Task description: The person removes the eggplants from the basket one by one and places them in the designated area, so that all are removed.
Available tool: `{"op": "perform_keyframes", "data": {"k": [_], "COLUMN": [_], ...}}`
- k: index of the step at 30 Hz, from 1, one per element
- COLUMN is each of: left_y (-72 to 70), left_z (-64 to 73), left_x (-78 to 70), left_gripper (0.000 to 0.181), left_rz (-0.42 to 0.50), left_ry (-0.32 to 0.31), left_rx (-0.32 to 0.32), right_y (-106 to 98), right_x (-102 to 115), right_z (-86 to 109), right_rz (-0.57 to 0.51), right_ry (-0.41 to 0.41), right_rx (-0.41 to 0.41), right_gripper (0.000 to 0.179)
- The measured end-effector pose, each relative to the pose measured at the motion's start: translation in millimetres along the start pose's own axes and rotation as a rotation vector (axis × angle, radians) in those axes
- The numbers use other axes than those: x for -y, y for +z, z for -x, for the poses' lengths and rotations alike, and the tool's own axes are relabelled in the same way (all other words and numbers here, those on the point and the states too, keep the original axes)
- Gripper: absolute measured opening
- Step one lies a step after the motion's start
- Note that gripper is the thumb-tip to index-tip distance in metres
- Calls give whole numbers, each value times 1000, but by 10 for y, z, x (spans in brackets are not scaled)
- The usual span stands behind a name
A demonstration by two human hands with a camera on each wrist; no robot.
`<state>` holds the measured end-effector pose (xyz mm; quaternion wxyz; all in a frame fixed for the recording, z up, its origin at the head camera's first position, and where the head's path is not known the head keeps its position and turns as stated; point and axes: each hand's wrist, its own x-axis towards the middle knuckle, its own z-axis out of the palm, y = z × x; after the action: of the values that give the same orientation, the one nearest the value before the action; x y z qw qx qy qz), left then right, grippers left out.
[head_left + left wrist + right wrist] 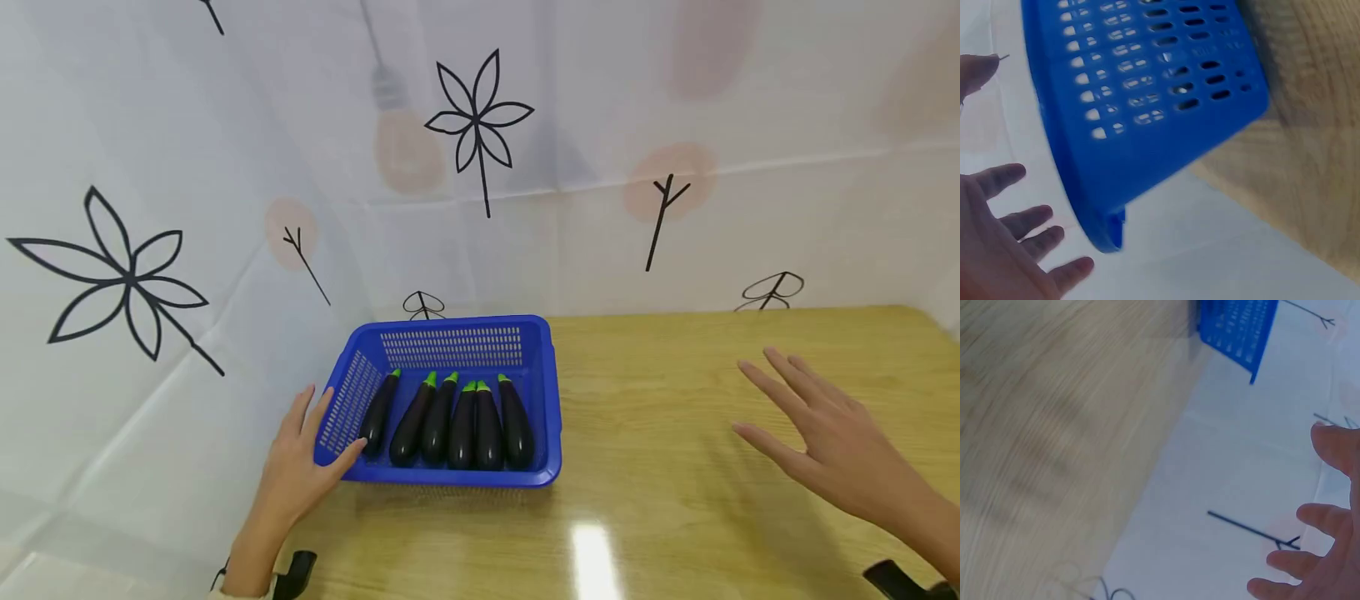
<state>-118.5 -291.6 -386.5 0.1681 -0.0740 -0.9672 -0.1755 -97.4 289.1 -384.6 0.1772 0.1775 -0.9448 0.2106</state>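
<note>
A blue plastic basket (pixel 551 400) with slotted walls stands on the table at the left. Inside it several dark eggplants (pixel 438 425) with green stem ends lie side by side in a row. My left hand (pixel 300 467) is at the basket's left front corner, thumb and fingers spread. In the left wrist view its fingers (pixel 1025 222) appear apart from the basket wall (pixel 1147 125). Well to the right of the basket, my right hand (pixel 832 433) hovers over the table with fingers extended, holding nothing.
The wooden table (pixel 660 417) extends to the right of the basket and in front of it. A white cloth (pixel 585 225) printed with black flowers and twigs hangs behind the table and along its left side. Light glares on the tabletop near the front.
</note>
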Motion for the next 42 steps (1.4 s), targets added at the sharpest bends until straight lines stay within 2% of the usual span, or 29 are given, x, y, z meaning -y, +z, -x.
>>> {"op": "perform_keyframes", "data": {"k": [4, 9, 16, 22, 27, 31, 42], "left_y": [53, 213, 378, 395, 402, 412, 443], "left_z": [-5, 6, 63, 98, 126, 143, 101], "left_x": [107, 251, 376, 420, 480, 503, 500], "left_gripper": [81, 78, 75, 74, 74, 75, 73], "left_rz": [83, 166, 155, 180, 261, 282, 287], "left_ry": [-9, -3, 63, 46, 33, 36, 49], "left_rx": [-5, -50, -118, -100, -99, -120, -148], "right_y": [25, 43, 105, 216, 331, 435, 615], "right_x": [149, 334, 528, 653, 757, 832, 1039], "right_z": [-114, -223, -391, -541, -697, -809, -1052], "right_rz": [-83, -123, -229, -256, -357, -424, -540], "right_ry": [-2, 24, -9, -63, -98, -117, -61], "right_rx": [15, 66, 80, 87, 130, 150, 249], "right_gripper": [75, 76, 71, 65, 57, 53, 48]}}
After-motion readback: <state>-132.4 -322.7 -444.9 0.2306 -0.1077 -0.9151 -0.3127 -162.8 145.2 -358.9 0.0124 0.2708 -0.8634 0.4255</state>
